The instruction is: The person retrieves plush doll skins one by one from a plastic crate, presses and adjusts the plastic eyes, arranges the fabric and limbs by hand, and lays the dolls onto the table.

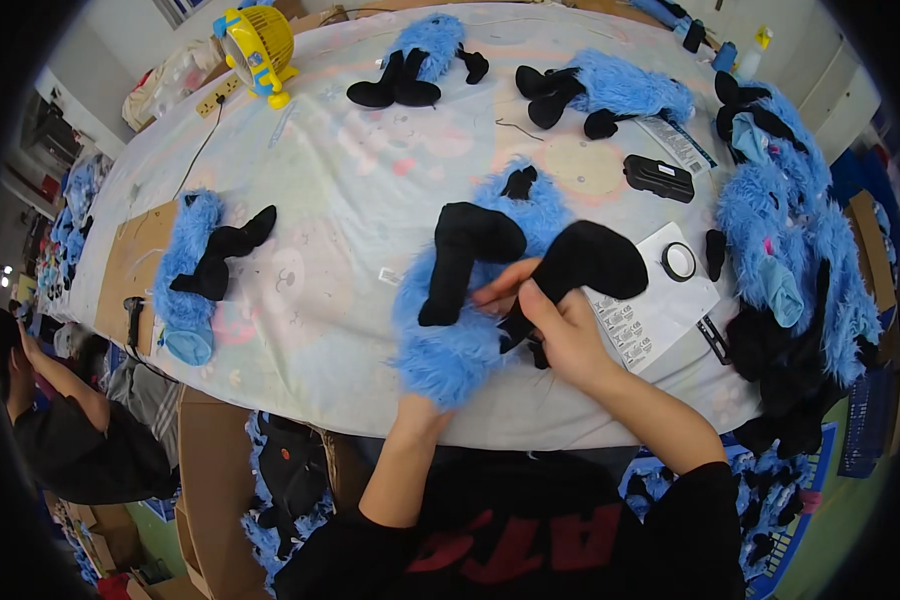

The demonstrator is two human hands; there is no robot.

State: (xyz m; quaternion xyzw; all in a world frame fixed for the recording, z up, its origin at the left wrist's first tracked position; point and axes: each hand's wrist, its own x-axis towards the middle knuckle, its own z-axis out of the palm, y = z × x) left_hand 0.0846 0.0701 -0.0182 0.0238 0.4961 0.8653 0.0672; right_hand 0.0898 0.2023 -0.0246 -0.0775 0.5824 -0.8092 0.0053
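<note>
A blue furry plush piece (445, 350) with black fabric limbs lies in front of me near the table's front edge. My left hand (425, 415) is inside or under its lower end, so its fingers are hidden by the fur. With my right hand (567, 335) I pinch the base of a black foot-shaped limb (595, 262), thumb on top. Another black limb (470, 245) lies across the fur to the left of it. The upper part of the plush (530, 205) points away from me.
More blue plush pieces lie left (185, 265), at the back (430, 45) and heaped on the right (780, 220). Around them are a yellow fan (260, 50), a black case (658, 178), a label sheet (635, 335) and a tape roll (678, 261). Another person (90, 440) is at far left.
</note>
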